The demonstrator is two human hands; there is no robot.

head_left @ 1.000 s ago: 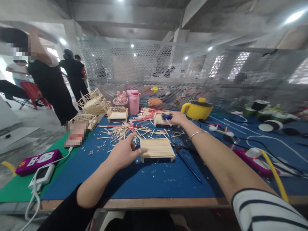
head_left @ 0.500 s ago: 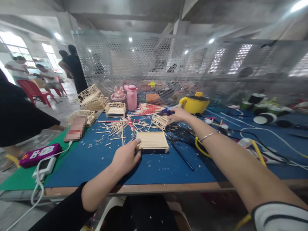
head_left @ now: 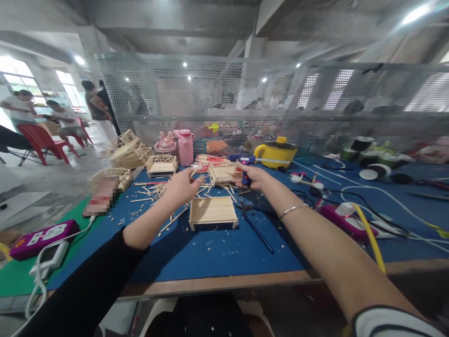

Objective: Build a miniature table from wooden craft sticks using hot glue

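Note:
My left hand (head_left: 182, 188) is raised over the near side of the stick pile, its fingers pinching a short wooden stick (head_left: 193, 172). My right hand (head_left: 255, 178) grips a blue hot glue gun (head_left: 247, 177), with a long clear glue stick (head_left: 270, 161) coming out of its back end. The gun's nozzle cannot be made out clearly. In front of me stands a small wooden stick bed frame (head_left: 213, 211), touched by neither hand. Another little stick frame (head_left: 221, 173) sits just left of the glue gun. Loose sticks (head_left: 164, 189) lie scattered below and beside my left hand.
Blue-handled pliers (head_left: 257, 231) lie right of the near frame. Farther back stand a pink bottle (head_left: 185, 147), a yellow pot (head_left: 277, 154) and several finished frames (head_left: 128, 150). A phone (head_left: 101, 196) and purple power strip (head_left: 44, 239) lie left; cables (head_left: 372, 192) cross the right side.
My left hand has let go of the near frame and risen, now pinching a stick. My right hand has turned the glue gun more upright. The view has shifted slightly.

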